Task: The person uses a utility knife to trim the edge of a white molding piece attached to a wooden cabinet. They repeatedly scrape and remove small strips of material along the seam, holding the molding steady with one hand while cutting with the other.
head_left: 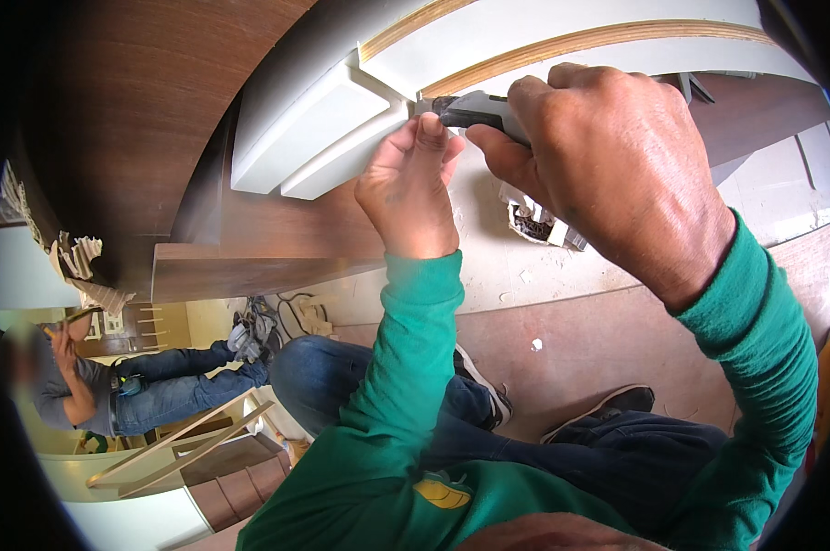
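Note:
My right hand (617,156) is wrapped round the grip of a grey and black utility knife (475,112), its front end pointing left. That end meets the corner of a white board with a bare plywood edge (580,41). Just below the corner, my left hand (410,197) is closed, its thumb up against the knife's front end and its fingers curled beside white drawer-like panels (319,129). What the left fingertips pinch is hidden. The blade itself is too small to make out.
Brown wood panels (268,230) flank the white boards. A container of small hardware (536,225) sits on the floor beyond my hands. At the left, another person (149,395) stands near wooden frames (190,441). My knees and shoes are below my arms.

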